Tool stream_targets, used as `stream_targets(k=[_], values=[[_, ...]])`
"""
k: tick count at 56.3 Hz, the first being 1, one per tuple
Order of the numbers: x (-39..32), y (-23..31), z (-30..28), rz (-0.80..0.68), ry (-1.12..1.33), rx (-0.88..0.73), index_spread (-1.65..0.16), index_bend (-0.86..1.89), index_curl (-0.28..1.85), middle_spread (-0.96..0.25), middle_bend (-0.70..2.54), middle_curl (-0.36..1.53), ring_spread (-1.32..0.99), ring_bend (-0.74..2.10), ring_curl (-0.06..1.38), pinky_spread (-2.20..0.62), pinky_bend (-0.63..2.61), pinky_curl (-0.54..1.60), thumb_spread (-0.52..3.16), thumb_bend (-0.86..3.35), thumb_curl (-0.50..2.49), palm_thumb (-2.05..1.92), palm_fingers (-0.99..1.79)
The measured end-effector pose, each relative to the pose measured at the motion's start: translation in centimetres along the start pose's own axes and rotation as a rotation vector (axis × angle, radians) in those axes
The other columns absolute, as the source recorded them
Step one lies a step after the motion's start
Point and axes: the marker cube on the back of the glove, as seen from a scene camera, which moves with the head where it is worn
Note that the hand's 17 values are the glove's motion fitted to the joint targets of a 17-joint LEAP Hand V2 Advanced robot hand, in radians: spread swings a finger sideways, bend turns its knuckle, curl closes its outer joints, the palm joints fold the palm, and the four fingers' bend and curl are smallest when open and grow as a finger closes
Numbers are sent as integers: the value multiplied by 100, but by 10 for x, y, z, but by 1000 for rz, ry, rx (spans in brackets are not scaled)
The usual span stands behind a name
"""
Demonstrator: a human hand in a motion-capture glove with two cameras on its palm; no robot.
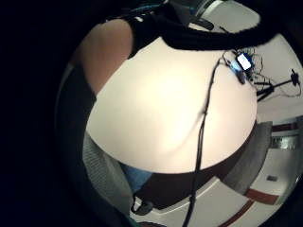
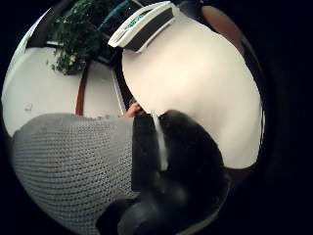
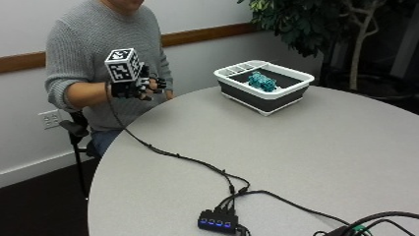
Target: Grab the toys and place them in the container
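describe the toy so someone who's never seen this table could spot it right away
Start at the round grey table and go to its far edge by the potted plant, where a white-rimmed, dark-sided container stands. The toy lies inside its large compartment: a small, knobbly teal thing, the only brightly coloured item in the container.

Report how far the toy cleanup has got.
Done: a teal toy lies inside the container. In hand: nothing; the gloved right hand is raised near the person's chest, off the table. Left: no other toys show on the table, so it looks finished.
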Motion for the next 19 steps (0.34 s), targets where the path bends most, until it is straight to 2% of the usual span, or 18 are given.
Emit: stream_targets(k=[19], values=[[17, 0, 8, 20, 68, -23, -39, 20, 43, -17, 17, 31, -12, 18, 28, 7, 62, 34, 144, -6, 7, -10, -4]])
